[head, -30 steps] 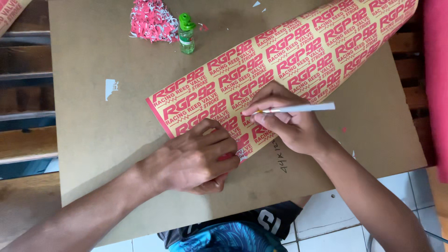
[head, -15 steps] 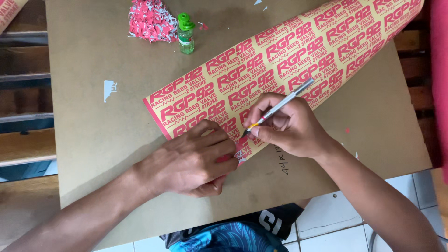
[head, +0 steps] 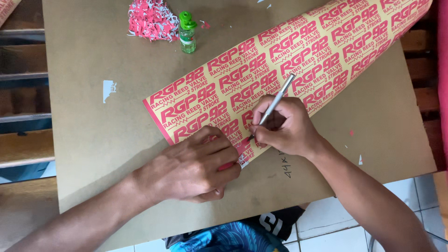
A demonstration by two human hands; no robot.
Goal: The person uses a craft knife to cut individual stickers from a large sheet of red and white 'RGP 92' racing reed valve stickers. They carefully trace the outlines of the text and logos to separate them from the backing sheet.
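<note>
Head view: yellow sticker sheet, red lettering.

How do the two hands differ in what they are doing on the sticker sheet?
The left hand lies flat, palm down, pressing the sticker sheet near its lower corner. The right hand is curled in a pinching grip around a thin silver tool, with its tip on the sheet. Both rest over the brown board.

Long yellow sticker sheet with repeated red printed labels being laid diagonally across the brown surface, small green bottle with pale label being stood near the far edge, just above the sheet
</note>
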